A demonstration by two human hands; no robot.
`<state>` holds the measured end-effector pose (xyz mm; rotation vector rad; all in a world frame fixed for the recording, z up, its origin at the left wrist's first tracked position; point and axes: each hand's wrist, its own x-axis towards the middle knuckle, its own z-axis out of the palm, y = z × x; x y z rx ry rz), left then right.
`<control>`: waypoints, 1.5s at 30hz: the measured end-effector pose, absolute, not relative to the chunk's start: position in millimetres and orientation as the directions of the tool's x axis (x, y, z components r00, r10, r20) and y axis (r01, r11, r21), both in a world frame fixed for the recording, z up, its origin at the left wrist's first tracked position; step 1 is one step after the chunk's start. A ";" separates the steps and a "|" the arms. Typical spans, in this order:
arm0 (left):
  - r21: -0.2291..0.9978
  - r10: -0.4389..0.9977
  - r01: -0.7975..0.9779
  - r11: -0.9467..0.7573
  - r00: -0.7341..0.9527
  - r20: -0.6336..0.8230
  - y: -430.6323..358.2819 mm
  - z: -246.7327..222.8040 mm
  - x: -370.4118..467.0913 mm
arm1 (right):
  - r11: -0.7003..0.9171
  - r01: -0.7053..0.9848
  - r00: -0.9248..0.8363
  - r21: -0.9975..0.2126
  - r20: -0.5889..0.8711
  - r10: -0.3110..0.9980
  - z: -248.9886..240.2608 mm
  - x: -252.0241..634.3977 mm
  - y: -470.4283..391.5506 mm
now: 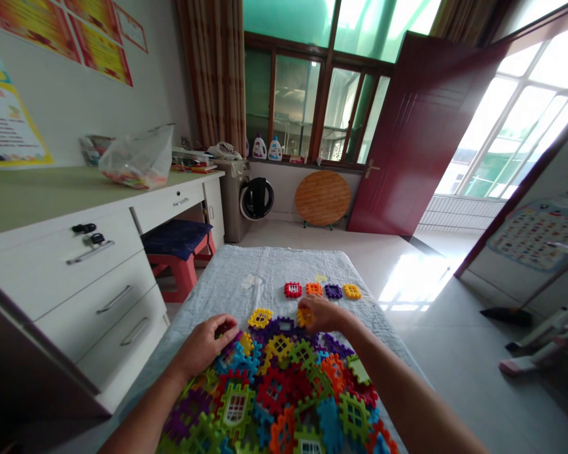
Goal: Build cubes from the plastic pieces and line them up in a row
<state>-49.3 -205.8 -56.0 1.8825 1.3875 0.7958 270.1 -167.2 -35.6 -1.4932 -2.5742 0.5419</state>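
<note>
A heap of colourful plastic interlocking blocks, square with notched edges, covers the near part of a cloth-topped table. My right hand pinches a yellow block at the far edge of the heap. Beyond it, a row holds a red block, an orange block, a purple block and a yellow window block. My left hand rests at the heap's left edge, thumb and fingers curved but apart, touching blocks there. Its fingertips are partly hidden. Another yellow block lies between the hands.
To the left stands a white desk with a plastic bag on top. A red stool with a dark cushion is beside it. Farther back are a washing machine, a round wooden board and a dark red door.
</note>
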 end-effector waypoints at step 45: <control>0.779 0.970 0.599 -0.183 0.239 0.044 -200.6 -62.3 -51.6 | 0.072 0.933 -0.067 -0.352 0.029 0.997 -32.4 418.9 -130.0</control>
